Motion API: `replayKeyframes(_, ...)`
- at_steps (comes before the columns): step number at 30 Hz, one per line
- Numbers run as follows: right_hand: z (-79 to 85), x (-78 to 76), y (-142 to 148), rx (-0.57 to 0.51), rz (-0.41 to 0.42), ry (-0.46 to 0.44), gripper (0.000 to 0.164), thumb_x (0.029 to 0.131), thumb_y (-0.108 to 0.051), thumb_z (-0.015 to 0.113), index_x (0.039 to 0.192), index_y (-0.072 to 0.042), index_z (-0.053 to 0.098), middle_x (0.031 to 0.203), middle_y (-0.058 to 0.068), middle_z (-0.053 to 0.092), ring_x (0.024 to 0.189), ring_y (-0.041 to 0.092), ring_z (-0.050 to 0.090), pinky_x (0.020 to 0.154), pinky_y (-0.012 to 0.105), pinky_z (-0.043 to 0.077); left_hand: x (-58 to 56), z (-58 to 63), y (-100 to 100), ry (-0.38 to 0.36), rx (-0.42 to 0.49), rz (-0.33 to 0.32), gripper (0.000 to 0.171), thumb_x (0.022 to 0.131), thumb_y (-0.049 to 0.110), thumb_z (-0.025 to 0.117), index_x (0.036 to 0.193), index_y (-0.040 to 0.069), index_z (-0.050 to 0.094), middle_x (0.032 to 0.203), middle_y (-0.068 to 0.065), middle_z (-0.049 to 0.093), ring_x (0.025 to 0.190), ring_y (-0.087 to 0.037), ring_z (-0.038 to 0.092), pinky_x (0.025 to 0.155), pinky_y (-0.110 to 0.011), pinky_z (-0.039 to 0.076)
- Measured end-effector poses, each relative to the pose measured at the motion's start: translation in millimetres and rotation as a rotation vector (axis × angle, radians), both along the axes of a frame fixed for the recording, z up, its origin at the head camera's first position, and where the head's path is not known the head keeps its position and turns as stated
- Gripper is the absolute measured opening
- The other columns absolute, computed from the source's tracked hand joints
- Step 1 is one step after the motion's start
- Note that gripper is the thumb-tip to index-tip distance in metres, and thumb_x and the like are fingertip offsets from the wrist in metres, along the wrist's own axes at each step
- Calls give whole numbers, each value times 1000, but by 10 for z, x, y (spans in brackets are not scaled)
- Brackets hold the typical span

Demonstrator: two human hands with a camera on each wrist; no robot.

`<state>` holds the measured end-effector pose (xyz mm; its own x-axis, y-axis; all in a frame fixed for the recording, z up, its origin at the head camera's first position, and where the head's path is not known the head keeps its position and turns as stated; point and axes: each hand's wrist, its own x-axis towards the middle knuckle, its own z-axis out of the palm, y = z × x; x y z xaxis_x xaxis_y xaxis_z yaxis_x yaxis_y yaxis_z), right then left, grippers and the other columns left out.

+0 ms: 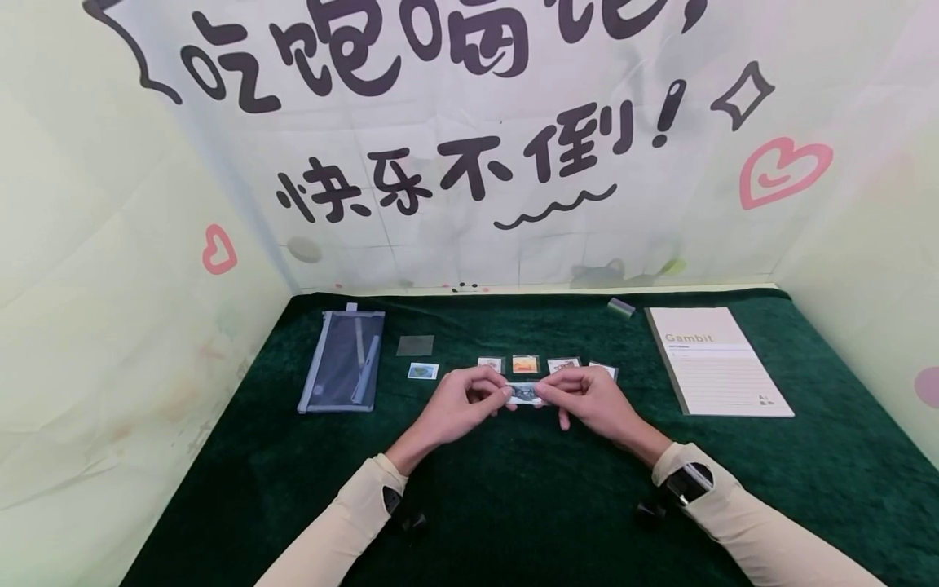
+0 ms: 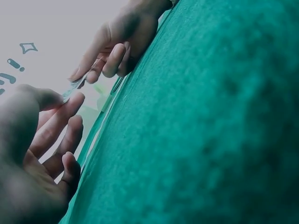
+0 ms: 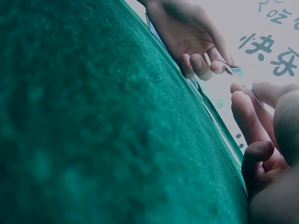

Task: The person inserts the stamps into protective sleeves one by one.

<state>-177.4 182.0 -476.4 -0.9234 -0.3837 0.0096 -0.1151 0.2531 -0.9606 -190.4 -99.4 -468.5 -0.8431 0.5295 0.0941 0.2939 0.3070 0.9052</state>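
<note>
A small stamp-like picture, grey-blue with a pale border, is held level between both hands above the cloth. My left hand pinches its left end between thumb and fingers, and my right hand pinches the right end the same way. Seen from the left wrist, the thin piece spans the gap between the two thumbs. Whether it sits in a clear sleeve, I cannot tell. Just beyond the hands lies a row of small stamps, among them an orange one; the hands partly cover some of them.
Left of the row are a blue-green stamp and a clear rectangular sleeve. A zipped mesh pouch with pens lies at far left. On the right are a notebook and a small block. Dark green cloth covers the table.
</note>
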Motion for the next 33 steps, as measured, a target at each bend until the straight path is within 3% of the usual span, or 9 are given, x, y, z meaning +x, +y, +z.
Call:
replayKeyframes(9, -26, -7, -10, 26, 24, 28, 26, 105, -36, 72, 120, -16, 79, 91, 11, 81, 63, 27, 69, 71, 31, 55, 25, -22, 27, -10, -5, -30, 16, 107, 39, 69, 116, 27, 75, 101, 10, 82, 87, -17, 74, 78, -29, 57)
replayKeyframes(18, -31, -5, -20, 25, -2, 37, 28, 105, -37, 72, 121, -14, 78, 96, 8, 83, 62, 27, 69, 67, 32, 54, 22, -29, 25, -26, -3, -27, 17, 109, 37, 66, 117, 24, 74, 101, 7, 82, 87, -18, 74, 81, -32, 60)
replayKeyframes(33, -11, 9, -21, 43, 0, 33, 25, 104, -41, 72, 119, -22, 79, 91, 5, 83, 63, 29, 69, 69, 32, 55, 23, 33, 28, -27, -20, -83, 16, 109, 37, 65, 118, 27, 75, 104, 9, 82, 91, -18, 74, 83, -32, 60)
